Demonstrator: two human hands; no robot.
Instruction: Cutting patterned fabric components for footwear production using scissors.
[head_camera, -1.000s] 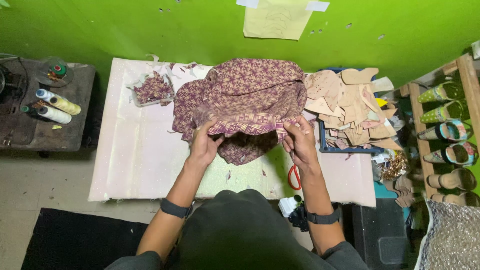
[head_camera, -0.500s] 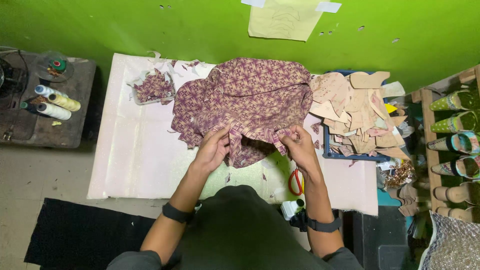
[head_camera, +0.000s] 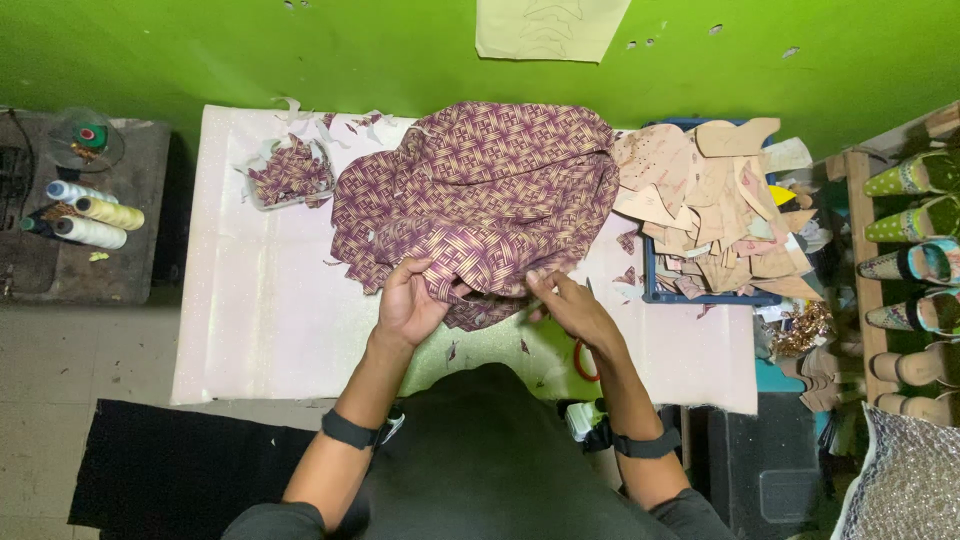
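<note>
A large purple cloth with a tan woven pattern (head_camera: 480, 195) lies bunched on a pale pink table (head_camera: 260, 320). My left hand (head_camera: 408, 302) grips its near edge, fingers curled into the folds. My right hand (head_camera: 572, 305) pinches the same edge a little to the right, and a thin pale stick-like thing shows by its fingers. Both wrists wear dark bands. Red-handled scissors (head_camera: 583, 360) lie on the table just under my right forearm.
A blue tray (head_camera: 700, 297) at right holds a heap of tan cut-out pieces (head_camera: 715, 200). A clear tub of cloth scraps (head_camera: 288, 175) sits back left. Thread spools (head_camera: 95, 220) lie on a dark side table. Decorated shoes (head_camera: 915, 260) fill a rack at far right.
Both hands have drawn closer to me along the cloth's near edge. The cloth now lies flatter and more spread out.
</note>
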